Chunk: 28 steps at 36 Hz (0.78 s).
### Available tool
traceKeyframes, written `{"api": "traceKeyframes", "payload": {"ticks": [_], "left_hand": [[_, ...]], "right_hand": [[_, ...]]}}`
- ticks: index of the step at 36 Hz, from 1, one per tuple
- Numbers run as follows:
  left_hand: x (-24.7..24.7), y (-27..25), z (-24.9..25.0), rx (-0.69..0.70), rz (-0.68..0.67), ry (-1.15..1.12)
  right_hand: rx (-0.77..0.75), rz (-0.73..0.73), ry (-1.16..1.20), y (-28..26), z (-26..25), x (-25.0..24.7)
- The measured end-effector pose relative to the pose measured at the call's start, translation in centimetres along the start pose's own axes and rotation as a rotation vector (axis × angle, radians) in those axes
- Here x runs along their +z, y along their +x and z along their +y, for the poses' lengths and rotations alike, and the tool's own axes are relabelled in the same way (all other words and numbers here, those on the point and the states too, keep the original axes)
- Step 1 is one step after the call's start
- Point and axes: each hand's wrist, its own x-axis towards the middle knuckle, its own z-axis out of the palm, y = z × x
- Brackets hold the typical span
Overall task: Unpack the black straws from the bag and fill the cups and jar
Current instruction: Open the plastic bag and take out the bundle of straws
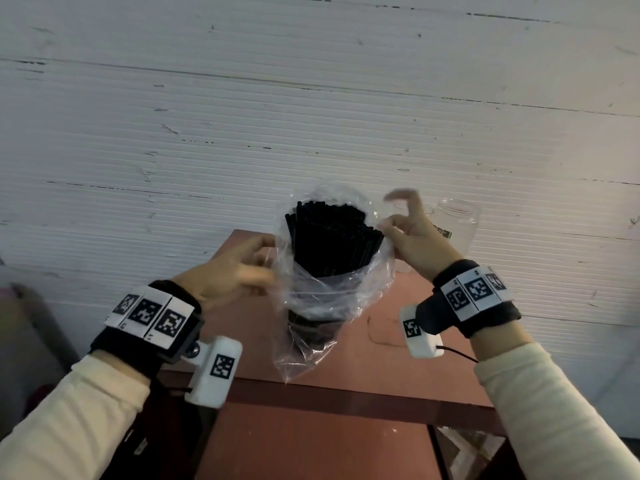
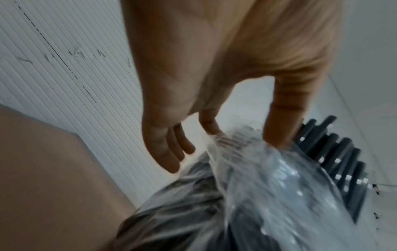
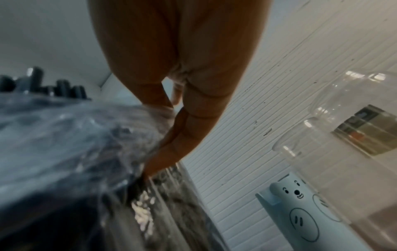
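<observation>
A clear plastic bag (image 1: 329,299) full of black straws (image 1: 330,237) stands upright above the red-brown table (image 1: 398,358). The straw tops (image 2: 335,152) fan out of the bag's mouth. My left hand (image 1: 242,268) pinches the bag's left rim (image 2: 234,141) between thumb and forefinger. My right hand (image 1: 405,233) pinches the right rim (image 3: 159,115), its other fingers raised. A clear jar (image 1: 457,226) with a label stands behind my right hand. In the right wrist view, the jar (image 3: 361,118) is beside a clear cup (image 3: 322,178) and a white cup with faces (image 3: 300,217).
A white ribbed wall (image 1: 242,116) rises directly behind the table. The table is narrow, with its front edge (image 1: 346,393) close to me and a lower shelf below. A grey object (image 1: 31,323) sits at the far left, off the table.
</observation>
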Motion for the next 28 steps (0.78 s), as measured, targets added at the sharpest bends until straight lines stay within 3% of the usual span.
{"api": "traceKeyframes", "payload": {"ticks": [7,13,18,23,28], "left_hand": [[0.2,1.8,2.8,0.185,0.329,-0.122],[1.2,2.5,3.5,0.2,0.295,0.206],[1.5,2.5,3.2,0.303,0.286,0.382],[2.3,3.9,3.0,0.371,0.411,0.575],[2.9,4.8,3.0,0.336,0.499,0.562]], "right_hand": [[-0.076,-0.02,-0.224,0.2,0.1,-0.3],[-0.05,-0.047,-0.27,-0.1,-1.3,-0.2],[-0.089,-0.039,-0.264,-0.3,-1.9,-0.8],[-0.202,-0.098,-0.342,0.9,-2.1,-0.5],[-0.125,-0.102,-0.427,2.2,-1.9,-0.1]]}}
